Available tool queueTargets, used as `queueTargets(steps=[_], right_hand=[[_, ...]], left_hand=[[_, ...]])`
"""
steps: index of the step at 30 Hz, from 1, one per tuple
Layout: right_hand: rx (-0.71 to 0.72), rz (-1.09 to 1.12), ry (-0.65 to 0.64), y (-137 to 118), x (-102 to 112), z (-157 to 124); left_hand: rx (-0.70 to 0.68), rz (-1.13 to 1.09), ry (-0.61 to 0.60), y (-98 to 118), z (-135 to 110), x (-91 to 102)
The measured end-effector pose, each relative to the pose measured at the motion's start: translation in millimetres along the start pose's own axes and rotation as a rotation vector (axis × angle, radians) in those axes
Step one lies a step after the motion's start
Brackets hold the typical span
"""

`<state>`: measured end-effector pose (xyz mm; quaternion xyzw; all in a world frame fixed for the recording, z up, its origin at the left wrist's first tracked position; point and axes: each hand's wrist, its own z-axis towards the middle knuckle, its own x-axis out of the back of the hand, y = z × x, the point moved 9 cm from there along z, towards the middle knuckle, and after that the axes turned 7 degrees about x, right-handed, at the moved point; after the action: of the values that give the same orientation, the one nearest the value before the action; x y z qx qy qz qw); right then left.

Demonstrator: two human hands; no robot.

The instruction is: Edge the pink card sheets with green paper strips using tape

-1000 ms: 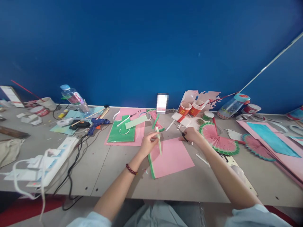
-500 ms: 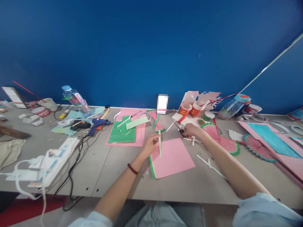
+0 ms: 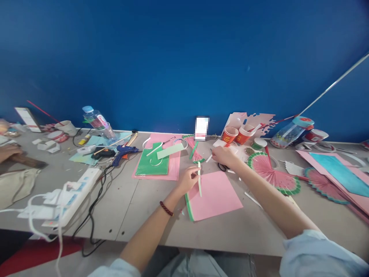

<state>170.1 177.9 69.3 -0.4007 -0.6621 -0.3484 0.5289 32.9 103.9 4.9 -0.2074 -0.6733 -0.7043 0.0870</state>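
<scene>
My left hand (image 3: 188, 180) pinches a pale green paper strip (image 3: 199, 184), which hangs over a pink paper sheet (image 3: 217, 194) with a green left edge. Just beyond that hand stands a pleated pink-and-green paper fan (image 3: 197, 154), narrow at its middle. My right hand (image 3: 225, 156) is farther right, its fingers curled down beside a white strip (image 3: 209, 158); what lies between the fingertips is hidden. Under this hand shows the black handle of scissors (image 3: 221, 167). To its right are larger watermelon-patterned fans (image 3: 276, 177).
Green paper (image 3: 152, 165) on pink sheets lies left of centre. A blue glue gun (image 3: 122, 154), cables and a white power strip (image 3: 83, 194) are farther left. Red paper cups (image 3: 230, 134) and a tilted bottle (image 3: 291, 132) stand behind. Another person's hand (image 3: 7, 153) rests at far left.
My right hand has moved off the scissors' handle, slightly away toward the white strip. My left hand keeps hold of the pale green strip. The view has shifted slightly left; another person's hand has appeared.
</scene>
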Motion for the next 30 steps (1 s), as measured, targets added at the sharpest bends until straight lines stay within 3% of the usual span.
queueTargets(steps=[6, 14, 23, 30], right_hand=[[0.301, 0.035, 0.159, -60, 16, 53], [0.418, 0.122, 0.222, -88, 5, 103], [0.313, 0.461, 0.341, -70, 17, 114], [0.131, 0.794, 0.510, -39, 26, 88]], left_hand=[[0.027, -0.005, 0.023, -2, 0, 0.9], [-0.017, -0.032, 0.033, -8, 1, -1.0], [-0.009, -0.064, 0.053, -5, 0, 2.5], [-0.042, -0.149, 0.109, -4, 2, 8.4]])
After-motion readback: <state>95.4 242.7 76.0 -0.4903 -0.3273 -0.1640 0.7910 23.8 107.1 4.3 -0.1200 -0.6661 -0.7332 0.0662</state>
